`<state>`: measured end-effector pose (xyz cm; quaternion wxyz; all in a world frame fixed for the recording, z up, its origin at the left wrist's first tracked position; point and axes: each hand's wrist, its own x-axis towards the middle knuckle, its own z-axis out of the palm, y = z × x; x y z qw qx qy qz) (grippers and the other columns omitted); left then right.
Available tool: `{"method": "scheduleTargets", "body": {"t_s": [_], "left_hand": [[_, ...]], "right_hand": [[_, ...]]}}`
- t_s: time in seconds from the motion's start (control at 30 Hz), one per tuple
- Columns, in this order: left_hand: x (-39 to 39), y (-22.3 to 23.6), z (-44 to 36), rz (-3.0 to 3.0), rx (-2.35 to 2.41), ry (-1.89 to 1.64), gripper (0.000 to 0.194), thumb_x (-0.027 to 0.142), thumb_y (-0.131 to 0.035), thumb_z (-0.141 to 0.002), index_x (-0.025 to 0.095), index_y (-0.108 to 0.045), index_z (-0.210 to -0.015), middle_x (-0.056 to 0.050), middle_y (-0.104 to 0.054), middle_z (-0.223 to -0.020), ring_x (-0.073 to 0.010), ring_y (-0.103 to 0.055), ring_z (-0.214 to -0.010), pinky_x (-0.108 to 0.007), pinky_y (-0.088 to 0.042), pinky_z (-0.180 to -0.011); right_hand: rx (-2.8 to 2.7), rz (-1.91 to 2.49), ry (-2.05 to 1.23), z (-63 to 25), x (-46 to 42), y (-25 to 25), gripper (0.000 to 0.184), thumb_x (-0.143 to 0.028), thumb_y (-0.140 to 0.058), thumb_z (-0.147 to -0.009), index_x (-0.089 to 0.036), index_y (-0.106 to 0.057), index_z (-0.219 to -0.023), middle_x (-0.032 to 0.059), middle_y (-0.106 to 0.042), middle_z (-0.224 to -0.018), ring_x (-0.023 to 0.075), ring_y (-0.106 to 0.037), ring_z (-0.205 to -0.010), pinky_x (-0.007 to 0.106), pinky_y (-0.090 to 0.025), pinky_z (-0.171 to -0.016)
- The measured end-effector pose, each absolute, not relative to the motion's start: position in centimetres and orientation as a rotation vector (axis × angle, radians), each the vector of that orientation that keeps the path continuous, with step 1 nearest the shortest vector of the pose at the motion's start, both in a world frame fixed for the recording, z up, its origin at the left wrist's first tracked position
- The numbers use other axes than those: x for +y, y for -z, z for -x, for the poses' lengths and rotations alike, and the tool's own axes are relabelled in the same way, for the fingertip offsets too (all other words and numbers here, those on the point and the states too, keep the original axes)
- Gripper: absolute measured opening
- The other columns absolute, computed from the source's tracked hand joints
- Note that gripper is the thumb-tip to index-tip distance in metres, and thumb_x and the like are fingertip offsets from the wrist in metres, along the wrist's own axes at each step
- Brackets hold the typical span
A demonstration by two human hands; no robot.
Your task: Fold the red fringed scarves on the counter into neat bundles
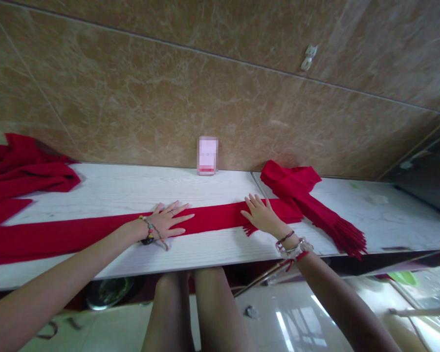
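Observation:
A long red scarf [212, 218] lies stretched in a flat, narrow band along the white table. My left hand [165, 222] rests palm down on its middle stretch, fingers spread. Farther right, my right hand [261, 214] also lies flat on the band, fingers apart, with a bit of fringe poking out beneath it. Beyond that hand, a bunched red piece with a fringed end [346, 235] crosses the table; whether it belongs to the same scarf I cannot tell. Neither hand grips anything. Bracelets circle both wrists.
A heap of red cloth [33, 168] sits at the far left. A small pale box [207, 155], blurred out, stands against the brown tiled wall [150, 98]. The white table [190, 252] has its front edge just above my knees. A dark panel [425, 161] borders the right end.

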<state>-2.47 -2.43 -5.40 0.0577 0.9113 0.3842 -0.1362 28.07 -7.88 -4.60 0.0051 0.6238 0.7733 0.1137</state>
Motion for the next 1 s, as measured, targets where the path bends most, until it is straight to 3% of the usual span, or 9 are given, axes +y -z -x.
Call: {"method": "scheduleTargets", "body": {"t_s": [0.13,0.27,0.33,0.53,0.67,0.9,1.0], "left_hand": [[-2.0,4.7,1.7,-2.778,1.167,0.391,0.049,0.047,-0.034,-0.084,0.037,-0.025,-0.132,-0.005,-0.008,-0.145,-0.0336,-0.005,-0.129,-0.064,-0.012,-0.092],[-1.9,5.3,1.7,-2.822,1.134,0.365,0.051,0.044,-0.033,-0.085,0.032,-0.021,-0.134,-0.007,-0.01,-0.144,-0.031,-0.008,-0.129,-0.059,-0.015,-0.095],[-2.1,5.7,2.2,-2.84,1.106,0.369,0.051,0.042,-0.032,-0.086,0.031,-0.02,-0.134,-0.007,-0.012,-0.144,-0.0294,-0.01,-0.129,-0.057,-0.016,-0.096],[-2.3,5.6,2.5,-2.764,1.122,0.366,0.053,0.045,-0.035,-0.085,0.032,-0.021,-0.134,-0.007,-0.011,-0.144,-0.0316,-0.008,-0.129,-0.057,-0.015,-0.096],[-2.3,4.9,0.4,-2.774,1.087,0.334,0.055,0.047,-0.035,-0.084,0.032,-0.019,-0.135,-0.006,-0.008,-0.144,-0.0327,-0.004,-0.129,-0.06,-0.013,-0.095],[-2.2,5.8,-3.9,-2.862,0.888,0.306,0.053,0.046,-0.034,-0.085,0.03,-0.023,-0.134,-0.007,-0.012,-0.144,-0.0311,-0.007,-0.129,-0.057,-0.014,-0.096],[-2.1,6.3,-3.3,-2.877,0.86,0.277,0.05,0.044,-0.034,-0.086,0.031,-0.024,-0.133,-0.007,-0.017,-0.143,-0.0296,-0.01,-0.129,-0.055,-0.016,-0.097]], "right_hand": [[2.79,-1.661,-0.171,-24.3,-8.4,5.0,0.051,-0.04,-0.031,-0.088,-0.01,-0.036,-0.128,0.0134,-0.035,-0.135,0.0239,-0.026,-0.126,0.043,-0.027,-0.1],[2.796,-1.626,-0.142,-21.6,-9.1,6.4,0.051,-0.045,-0.028,-0.087,-0.021,-0.03,-0.132,0.0099,-0.031,-0.138,0.0319,-0.024,-0.126,0.059,-0.026,-0.093],[2.73,-1.655,-0.159,-21.7,-9.5,6.7,0.052,-0.046,-0.03,-0.087,-0.021,-0.03,-0.133,0.0113,-0.029,-0.138,0.0333,-0.024,-0.125,0.059,-0.028,-0.092],[2.592,-1.738,-0.312,-24.5,-9.0,4.4,0.048,-0.041,-0.029,-0.088,-0.017,-0.038,-0.129,0.0136,-0.034,-0.136,0.0331,-0.027,-0.124,0.057,-0.026,-0.095],[2.397,-2.012,-0.381,-27.5,-7.3,3.8,0.048,-0.037,-0.031,-0.088,-0.017,-0.032,-0.132,0.0131,-0.03,-0.138,0.0357,-0.025,-0.124,0.061,-0.029,-0.09],[2.431,-1.792,-0.357,-32.8,-7.1,6.7,0.041,-0.024,-0.025,-0.09,-0.021,-0.034,-0.13,0.0107,-0.032,-0.137,0.0278,-0.026,-0.126,0.054,-0.036,-0.088],[2.365,-1.737,-0.424,-35.8,-7.8,6.6,0.038,-0.016,-0.027,-0.088,-0.02,-0.045,-0.121,0.012,-0.036,-0.135,0.0287,-0.029,-0.124,0.056,-0.037,-0.087]]}}
